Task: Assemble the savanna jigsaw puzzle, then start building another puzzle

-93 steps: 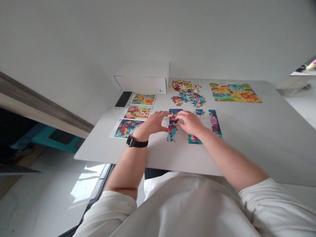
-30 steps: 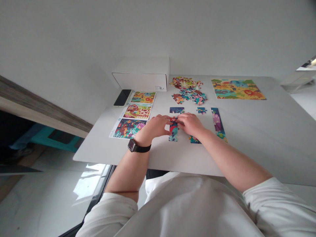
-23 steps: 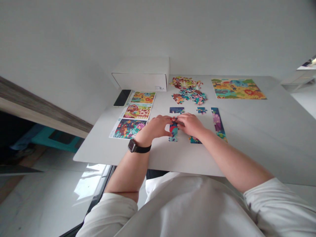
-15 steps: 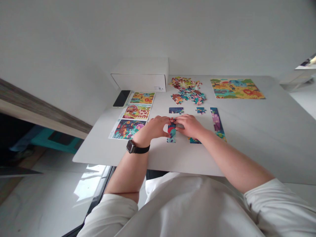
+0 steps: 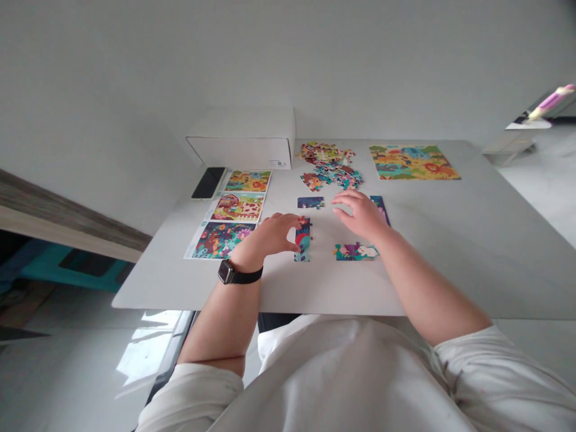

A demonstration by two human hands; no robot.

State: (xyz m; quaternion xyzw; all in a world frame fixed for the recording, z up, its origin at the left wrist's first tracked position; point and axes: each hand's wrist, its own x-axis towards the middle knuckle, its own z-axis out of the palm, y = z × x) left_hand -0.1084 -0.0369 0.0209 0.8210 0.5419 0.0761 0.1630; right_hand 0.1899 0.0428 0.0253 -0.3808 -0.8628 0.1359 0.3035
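My left hand (image 5: 278, 233), with a black watch (image 5: 226, 272) on the wrist, lies at the left edge of an upright strip of joined puzzle pieces (image 5: 303, 245). Its thumb and fingers are apart and touch the strip's edge without closing round it. My right hand (image 5: 360, 213) is farther right, over the table, fingers stretched out and open. Beyond the left strip lies a dark blue puzzle piece (image 5: 309, 203). A purple and blue strip (image 5: 378, 205) is partly covered by my right hand. Nearer me lies a joined strip with a white animal (image 5: 353, 252).
Loose puzzle pieces (image 5: 330, 165) are heaped at the back. An assembled animal puzzle (image 5: 414, 163) lies back right. On the left are a sheet with three pictures (image 5: 191, 249), a phone (image 5: 209, 182) and a white box (image 5: 238, 151). The table's front edge is close to my body.
My right hand has let go of the upright strip and moved right and away from me, now covering where a small piece lay. My left hand stays by the strip. The view has shifted slightly.
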